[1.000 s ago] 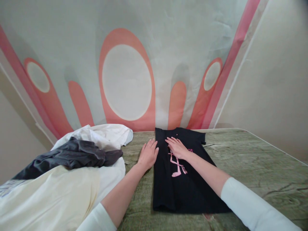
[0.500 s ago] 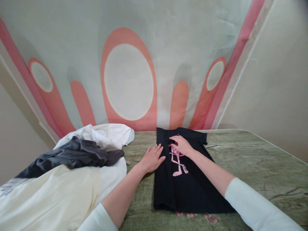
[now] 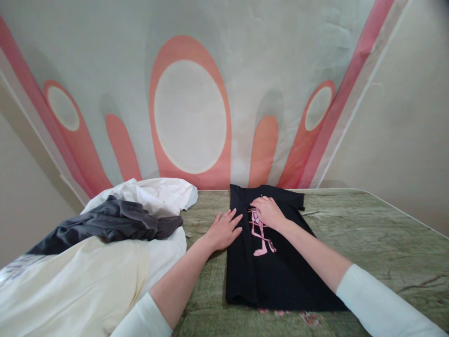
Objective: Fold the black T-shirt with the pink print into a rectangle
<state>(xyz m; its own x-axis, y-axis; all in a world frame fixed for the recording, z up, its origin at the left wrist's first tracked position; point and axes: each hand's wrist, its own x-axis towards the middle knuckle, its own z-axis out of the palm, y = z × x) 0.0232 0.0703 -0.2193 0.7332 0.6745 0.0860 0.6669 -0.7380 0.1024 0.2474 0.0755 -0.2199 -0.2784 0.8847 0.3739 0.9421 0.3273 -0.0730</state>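
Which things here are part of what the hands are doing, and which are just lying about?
In use:
- black T-shirt
- left hand, at its edge
- right hand, on its front

Apparently lying about:
- dark grey garment
- cream garment
- white garment

More pink print [image 3: 262,239] now visible
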